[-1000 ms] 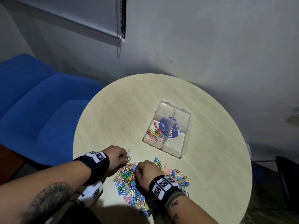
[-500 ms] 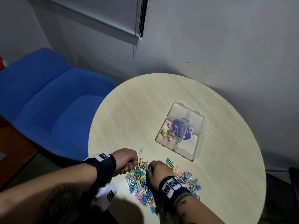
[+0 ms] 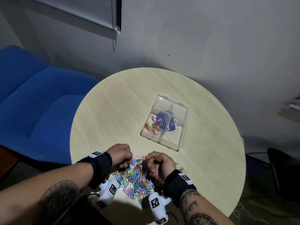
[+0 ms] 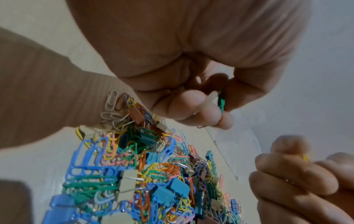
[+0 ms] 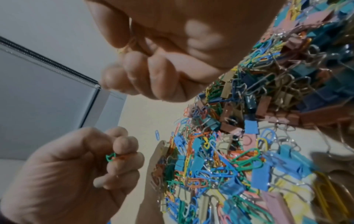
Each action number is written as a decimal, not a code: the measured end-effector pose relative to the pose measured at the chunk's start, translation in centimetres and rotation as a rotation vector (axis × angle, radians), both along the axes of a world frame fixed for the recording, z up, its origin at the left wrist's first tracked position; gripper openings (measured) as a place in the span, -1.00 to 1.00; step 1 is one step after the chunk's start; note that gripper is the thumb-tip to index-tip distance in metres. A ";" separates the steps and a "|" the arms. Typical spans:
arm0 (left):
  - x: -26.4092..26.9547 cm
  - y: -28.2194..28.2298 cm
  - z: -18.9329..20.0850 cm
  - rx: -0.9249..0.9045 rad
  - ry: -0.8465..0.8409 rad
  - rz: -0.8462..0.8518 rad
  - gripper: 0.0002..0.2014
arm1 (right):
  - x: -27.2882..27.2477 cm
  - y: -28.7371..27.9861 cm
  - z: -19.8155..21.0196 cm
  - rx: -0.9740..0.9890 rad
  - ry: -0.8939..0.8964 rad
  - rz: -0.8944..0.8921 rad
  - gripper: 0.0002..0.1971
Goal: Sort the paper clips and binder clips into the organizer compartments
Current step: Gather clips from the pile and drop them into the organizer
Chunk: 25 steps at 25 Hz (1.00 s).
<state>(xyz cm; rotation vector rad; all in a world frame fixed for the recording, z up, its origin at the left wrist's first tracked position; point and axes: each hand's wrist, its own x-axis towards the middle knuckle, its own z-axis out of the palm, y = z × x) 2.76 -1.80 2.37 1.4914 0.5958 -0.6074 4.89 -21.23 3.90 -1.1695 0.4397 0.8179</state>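
From above, both hands have lifted off the mixed heap of coloured paper and binder clips (image 3: 134,179) on the round pale desk (image 3: 113,111), so a drop into the clear four-compartment organizer (image 3: 164,124) looks next; the left wrist view shows the left hand (image 4: 201,75) with fingers pinching a green paper clip (image 4: 221,104); the right wrist view shows the right hand (image 5: 162,50) curled on yellow paper clips (image 5: 122,50).

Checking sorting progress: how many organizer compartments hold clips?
One. Only the near-left compartment of the organizer holds paper clips; the other three show none.
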 end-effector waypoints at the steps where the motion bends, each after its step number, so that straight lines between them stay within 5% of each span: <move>1: 0.2 -0.3 -0.2 -0.003 0.017 0.005 -0.80 | 0.1 -0.4 0.0 0.006 -0.001 -0.028 -0.68; 5: 0.5 -1.4 -1.4 0.052 -0.016 -0.150 -0.82 | 0.3 -1.5 -0.5 -0.069 0.002 -0.094 -0.74; 9: 0.4 -1.8 -2.0 0.649 -0.177 -0.576 -0.91 | 0.4 -2.3 -1.0 -0.282 0.013 -0.077 -0.49; 12: 0.3 -2.1 -2.3 0.864 -0.217 -0.870 -0.74 | -0.2 -2.9 -0.7 -0.337 -0.011 -0.032 -0.51; 15: 0.7 -3.0 -1.9 1.009 -0.241 -0.945 -0.75 | -0.6 -3.0 -0.6 -0.379 -0.025 0.012 -0.53; 19: 1.1 -3.6 -1.6 1.033 -0.237 -0.969 -0.85 | -0.8 -3.0 -0.8 -0.428 -0.079 0.068 -0.56; 25: 1.5 -1.7 -0.9 0.726 -0.242 -0.826 -0.77 | -0.7 -2.2 -1.0 -0.457 -0.123 0.162 -0.71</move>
